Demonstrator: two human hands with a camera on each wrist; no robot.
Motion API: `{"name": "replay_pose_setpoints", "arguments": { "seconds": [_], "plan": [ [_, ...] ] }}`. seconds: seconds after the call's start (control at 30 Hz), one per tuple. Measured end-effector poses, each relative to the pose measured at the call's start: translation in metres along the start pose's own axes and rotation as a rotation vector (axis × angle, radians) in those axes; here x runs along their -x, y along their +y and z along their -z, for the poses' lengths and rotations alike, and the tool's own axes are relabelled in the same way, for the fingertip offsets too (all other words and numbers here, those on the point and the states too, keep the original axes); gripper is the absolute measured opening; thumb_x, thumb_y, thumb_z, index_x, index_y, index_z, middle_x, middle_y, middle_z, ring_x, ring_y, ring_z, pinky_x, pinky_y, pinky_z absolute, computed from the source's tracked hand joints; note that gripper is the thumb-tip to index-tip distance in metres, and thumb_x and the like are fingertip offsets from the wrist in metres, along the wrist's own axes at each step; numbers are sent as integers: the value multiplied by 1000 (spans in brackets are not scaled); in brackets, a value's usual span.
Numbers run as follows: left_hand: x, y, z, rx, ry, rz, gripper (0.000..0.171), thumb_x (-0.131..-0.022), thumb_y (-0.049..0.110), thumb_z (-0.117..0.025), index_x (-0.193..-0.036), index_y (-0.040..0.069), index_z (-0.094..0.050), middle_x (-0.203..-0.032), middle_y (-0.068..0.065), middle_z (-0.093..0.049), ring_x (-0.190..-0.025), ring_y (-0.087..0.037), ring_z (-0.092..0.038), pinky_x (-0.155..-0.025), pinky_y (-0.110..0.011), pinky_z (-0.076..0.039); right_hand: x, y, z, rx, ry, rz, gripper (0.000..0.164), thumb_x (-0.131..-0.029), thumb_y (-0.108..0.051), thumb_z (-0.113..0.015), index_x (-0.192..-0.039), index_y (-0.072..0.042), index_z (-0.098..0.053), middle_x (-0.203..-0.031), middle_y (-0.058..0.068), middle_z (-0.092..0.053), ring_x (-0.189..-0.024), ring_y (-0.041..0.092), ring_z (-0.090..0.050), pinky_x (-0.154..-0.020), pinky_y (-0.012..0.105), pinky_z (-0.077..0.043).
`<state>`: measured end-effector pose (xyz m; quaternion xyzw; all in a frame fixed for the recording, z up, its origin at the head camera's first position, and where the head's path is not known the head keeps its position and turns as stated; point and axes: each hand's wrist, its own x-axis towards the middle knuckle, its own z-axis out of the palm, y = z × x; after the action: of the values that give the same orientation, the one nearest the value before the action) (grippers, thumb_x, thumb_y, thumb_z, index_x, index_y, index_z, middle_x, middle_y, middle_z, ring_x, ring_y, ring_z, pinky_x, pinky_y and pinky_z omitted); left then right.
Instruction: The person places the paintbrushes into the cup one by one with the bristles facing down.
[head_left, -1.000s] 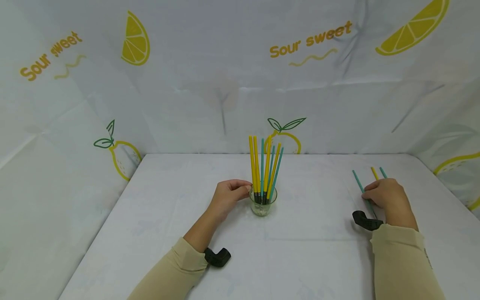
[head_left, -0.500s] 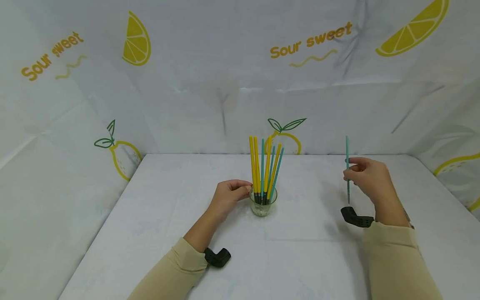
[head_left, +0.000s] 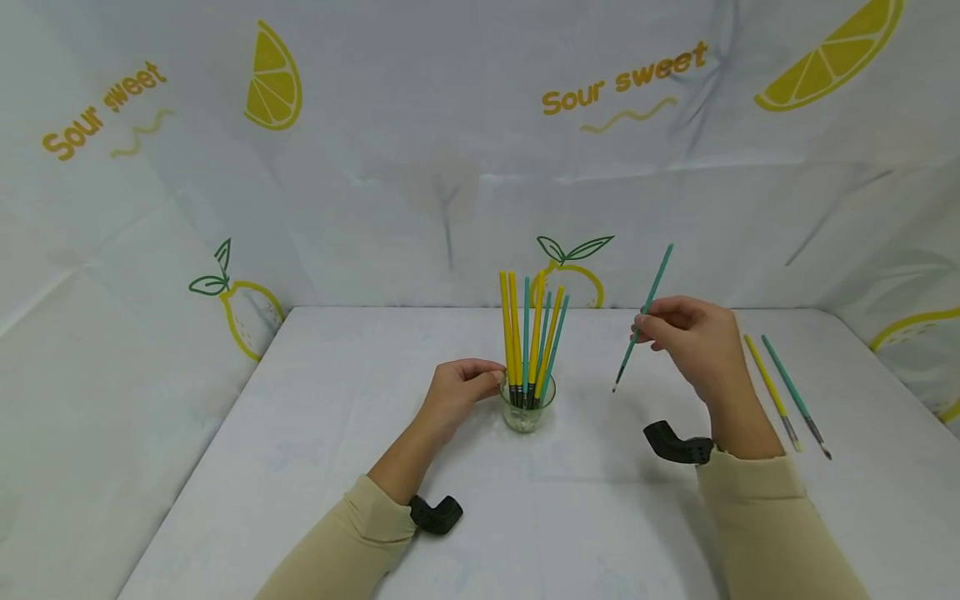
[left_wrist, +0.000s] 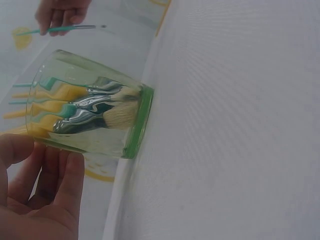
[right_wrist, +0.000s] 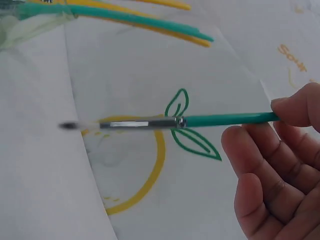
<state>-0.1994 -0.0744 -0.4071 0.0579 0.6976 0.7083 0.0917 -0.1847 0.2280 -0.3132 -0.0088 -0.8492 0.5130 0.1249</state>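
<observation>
A clear, green-tinted glass (head_left: 522,421) stands upright mid-table, holding several yellow and teal paintbrushes (left_wrist: 120,114) bristles down. At its left side my left hand (head_left: 459,395) pinches the rim between thumb and fingers. My right hand (head_left: 697,343) is raised to the right of the glass. Between its thumb and fingertips it grips a teal paintbrush (head_left: 652,292), tilted, with the bristle end pointing down and left. In the right wrist view the held brush (right_wrist: 225,120) shows a silver ferrule and a small dark tip.
Right of my right forearm, a yellow paintbrush (head_left: 772,390) and a teal paintbrush (head_left: 797,395) lie side by side on the white-covered table (head_left: 330,350). Behind the table hangs a white cloth (head_left: 420,125) printed with lemons. Each wrist carries a black camera mount (head_left: 675,446).
My right hand has lifted one teal paintbrush off the table and carried it left toward the glass, tilting it on the way. My left hand and the glass have stayed put.
</observation>
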Motion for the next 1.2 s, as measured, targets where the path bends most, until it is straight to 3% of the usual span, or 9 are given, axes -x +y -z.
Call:
{"name": "replay_pose_setpoints", "arguments": {
  "seconds": [0.3,0.5,0.77,0.97,1.2],
  "plan": [
    [0,0,1,2,2,5,22,-93,13,-67,-108,-2,-72,-108,-12,-70,-94,-17,-70,-88,-32,-59,14,-20,-31,-79,-2,133,30,-89,-33,-74,-98,-5,-66,-81,-7,-75,-74,11,-71,-68,24,-59],
    [1,1,1,6,0,3,22,-93,12,-66,-108,-3,-71,-108,-12,-70,-94,-17,-70,-88,-32,-59,19,-15,-54,2,-86,212,24,-91,-30,-71,-96,-7,-67,-86,5,-75,-76,15,-71,-68,23,-57],
    [0,-1,0,1,-1,4,22,-93,12,-66,-108,-2,-72,-108,-12,-70,-94,-17,-70,-88,-32,-59,21,-6,-76,140,-174,133,22,-92,-32,-69,-95,-10,-69,-82,2,-74,-80,19,-70,-75,36,-55],
    [0,0,0,8,-3,-1,21,-93,12,-66,-108,-3,-71,-107,-11,-70,-94,-17,-70,-88,-33,-59,19,0,-83,190,-235,55,22,-93,-32,-66,-94,-11,-71,-80,2,-73,-83,26,-69,-72,33,-53],
    [1,1,0,-1,-3,-3,21,-93,12,-66,-107,-3,-72,-106,-11,-70,-93,-17,-70,-87,-32,-59,18,3,-85,197,-264,39,21,-92,-31,-67,-93,-11,-71,-80,3,-73,-82,25,-68,-70,32,-51]
  ]
}}
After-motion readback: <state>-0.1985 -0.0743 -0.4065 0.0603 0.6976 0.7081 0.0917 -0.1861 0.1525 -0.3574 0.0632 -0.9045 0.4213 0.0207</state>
